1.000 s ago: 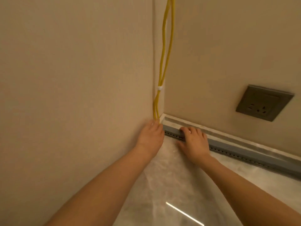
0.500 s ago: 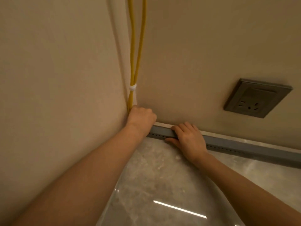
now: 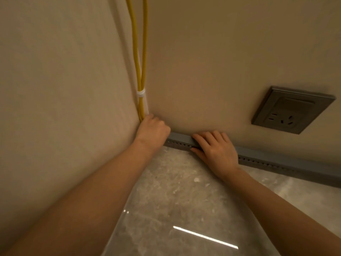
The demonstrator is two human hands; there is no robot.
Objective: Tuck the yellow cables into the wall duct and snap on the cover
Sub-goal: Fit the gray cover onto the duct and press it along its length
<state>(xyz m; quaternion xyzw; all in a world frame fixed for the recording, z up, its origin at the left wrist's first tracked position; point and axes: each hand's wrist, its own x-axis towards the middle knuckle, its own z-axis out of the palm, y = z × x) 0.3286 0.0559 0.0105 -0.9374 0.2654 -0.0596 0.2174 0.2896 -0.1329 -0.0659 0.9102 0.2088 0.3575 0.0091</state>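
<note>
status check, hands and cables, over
Left hand fisted in the corner at foot of yellow cables. Right hand flat on grey duct. Cables tied, hanging exposed up the corner. Nothing in the way.

Home room corner: beige walls (image 3: 203, 61), wall socket (image 3: 292, 110), glossy marble floor (image 3: 184, 200).

Two beige walls (image 3: 203, 61) meet in a corner of a dimly, warmly lit room. A dark grey power socket (image 3: 293, 110) sits on the wall right of the corner. Below it lies a glossy grey marble floor (image 3: 184, 191), reflecting a thin bright strip of light (image 3: 205, 237).
</note>
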